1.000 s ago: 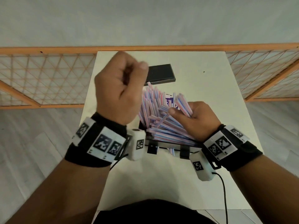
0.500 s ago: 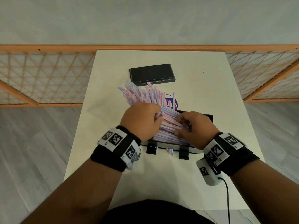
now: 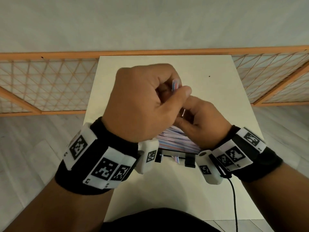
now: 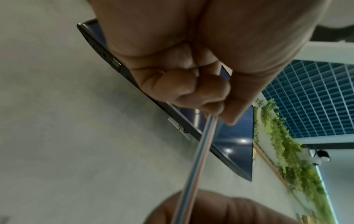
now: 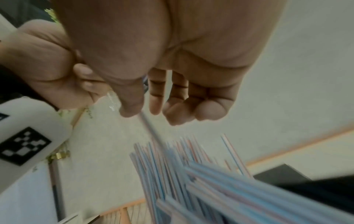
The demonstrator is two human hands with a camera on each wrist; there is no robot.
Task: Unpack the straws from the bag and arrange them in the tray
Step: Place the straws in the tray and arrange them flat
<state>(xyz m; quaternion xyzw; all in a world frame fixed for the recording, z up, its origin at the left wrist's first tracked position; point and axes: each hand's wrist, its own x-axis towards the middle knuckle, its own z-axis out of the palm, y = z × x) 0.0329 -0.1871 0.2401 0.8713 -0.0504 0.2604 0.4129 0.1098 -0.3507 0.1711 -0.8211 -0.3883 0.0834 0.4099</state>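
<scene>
Hands meet above a white table that runs back to an orange lattice fence, with bare tabletop on both sides and in front of the work. The left hand is raised in a fist, pinching a single striped straw between thumb and curled fingers; the straw's tip pokes out above the knuckles in the head view. The right hand sits just beside and slightly below it, thumb and forefinger closed on a thin straw while the other three fingers hang loosely bent; whether it is the same straw cannot be told.

Two hands are in view, each wrist wearing a black band with white coded tags. One black tray stands near the table's front edge, its rim and two dark clips showing beneath the wrists. A pile of straws, too many to count, lies in it, stacked roughly level from left to right, with more fanning upward in the right wrist view. They are thin, with pink, blue and white stripes along their length. The bag is hidden behind the hands.
</scene>
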